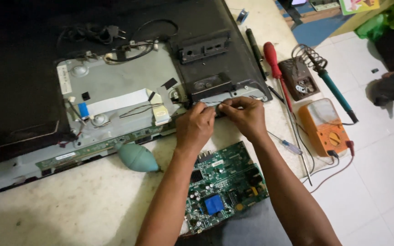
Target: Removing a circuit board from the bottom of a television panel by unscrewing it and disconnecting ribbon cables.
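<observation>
Cable (215, 105) lies left-right, both hands (197, 125) (247, 116) pinching.

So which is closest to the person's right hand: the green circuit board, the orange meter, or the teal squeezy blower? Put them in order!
From the right hand in the head view:
1. Green circuit board, just below the hand, between the forearms.
2. Orange meter, off to the hand's right on the floor.
3. Teal blower, away to the left, beyond the left hand.

You are in an electronics repair workshop: beyond your grip lies an opened television (115, 91), to its right a soldering iron (336, 91), an orange multimeter (325, 127) and screwdrivers (277, 73), below it a green circuit board (224, 187).
</observation>
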